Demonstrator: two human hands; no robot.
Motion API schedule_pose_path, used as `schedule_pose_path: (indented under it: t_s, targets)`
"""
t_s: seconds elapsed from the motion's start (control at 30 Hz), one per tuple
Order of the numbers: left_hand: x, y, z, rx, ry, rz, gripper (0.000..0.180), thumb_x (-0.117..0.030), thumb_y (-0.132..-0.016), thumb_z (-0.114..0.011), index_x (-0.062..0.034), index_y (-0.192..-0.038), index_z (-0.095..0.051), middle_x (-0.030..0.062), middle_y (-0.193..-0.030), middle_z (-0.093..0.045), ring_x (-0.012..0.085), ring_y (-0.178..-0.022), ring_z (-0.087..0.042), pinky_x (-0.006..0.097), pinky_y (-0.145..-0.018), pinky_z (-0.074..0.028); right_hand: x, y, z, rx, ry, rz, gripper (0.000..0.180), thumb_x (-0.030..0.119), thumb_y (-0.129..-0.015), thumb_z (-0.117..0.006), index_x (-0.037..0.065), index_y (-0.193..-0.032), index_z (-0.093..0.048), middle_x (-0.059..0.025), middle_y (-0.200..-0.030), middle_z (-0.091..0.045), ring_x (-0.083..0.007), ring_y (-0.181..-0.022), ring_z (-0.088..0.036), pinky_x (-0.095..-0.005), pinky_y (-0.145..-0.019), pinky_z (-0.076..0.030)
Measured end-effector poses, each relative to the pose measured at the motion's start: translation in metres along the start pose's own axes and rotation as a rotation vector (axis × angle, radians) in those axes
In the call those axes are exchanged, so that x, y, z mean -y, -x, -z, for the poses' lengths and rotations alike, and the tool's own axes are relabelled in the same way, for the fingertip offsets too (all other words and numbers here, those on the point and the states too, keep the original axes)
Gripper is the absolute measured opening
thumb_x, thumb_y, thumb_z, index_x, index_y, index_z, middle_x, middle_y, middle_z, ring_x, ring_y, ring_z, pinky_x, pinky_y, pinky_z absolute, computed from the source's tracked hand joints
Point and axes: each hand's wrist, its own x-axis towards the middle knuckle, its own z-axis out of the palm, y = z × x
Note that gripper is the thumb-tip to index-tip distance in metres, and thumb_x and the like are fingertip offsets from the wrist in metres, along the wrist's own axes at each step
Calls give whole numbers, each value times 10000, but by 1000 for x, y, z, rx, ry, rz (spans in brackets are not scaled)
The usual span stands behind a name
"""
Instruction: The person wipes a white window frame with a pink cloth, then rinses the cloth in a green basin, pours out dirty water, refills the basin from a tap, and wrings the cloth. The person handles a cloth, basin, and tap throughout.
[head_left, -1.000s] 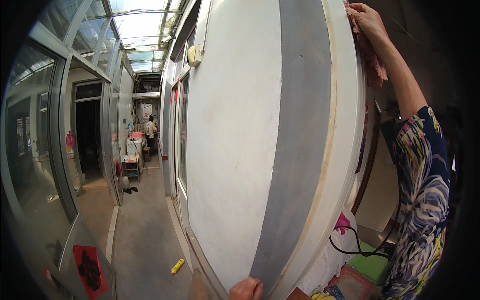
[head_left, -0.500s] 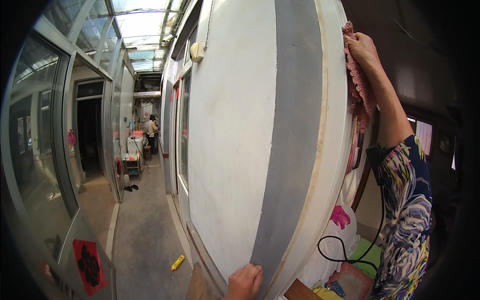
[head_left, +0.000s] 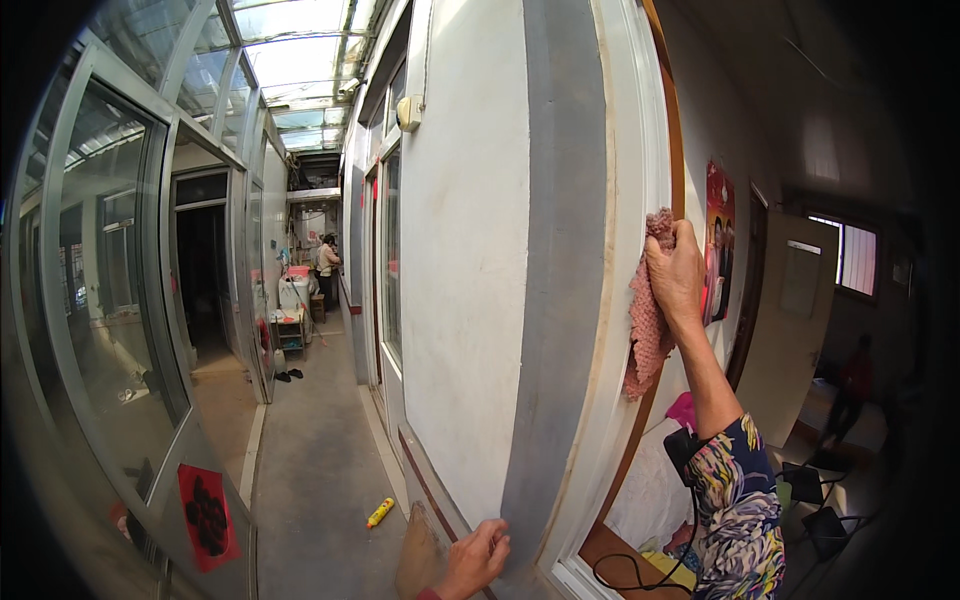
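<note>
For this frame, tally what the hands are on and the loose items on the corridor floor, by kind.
Hands: 2, the right hand and the left hand
Pink cloth: 1, pressed on the white door frame
Yellow tube-like object on the floor: 1
Dark shoes: 1 pair
Total: 5

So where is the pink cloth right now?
The pink cloth is in the right hand, pressed against the white door frame, on the picture's right side.

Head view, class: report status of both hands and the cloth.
Right hand gripping pink cloth against white door frame. Left hand low on grey wall strip. Nothing blocking.
</note>
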Motion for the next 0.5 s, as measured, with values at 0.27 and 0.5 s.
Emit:
schedule_pose_path:
  t_s: [0.27,0.5]
  targets:
    - [-10,45,9,36,-55,-21,224,-154,-940,-581,-70,-1147,-570,176,-813,-623,356,-730,-632,421,-633,-490,-31,181,29,111,-20,-153,285,60,-784,-623,-8,-1033,-504,-194,-956,-527,-421,-913,-576,-479,-763,-463]
    - [8,70,5,62,-87,-10,203,-152,-942,-582,-42,-1111,-561,202,-878,-624,376,-815,-631,429,-683,-493,-29,168,32,65,-140,-28,357,33,-798,-587,12,-1143,-502,-200,-1069,-593,-404,-980,-607,-460,-853,-485]
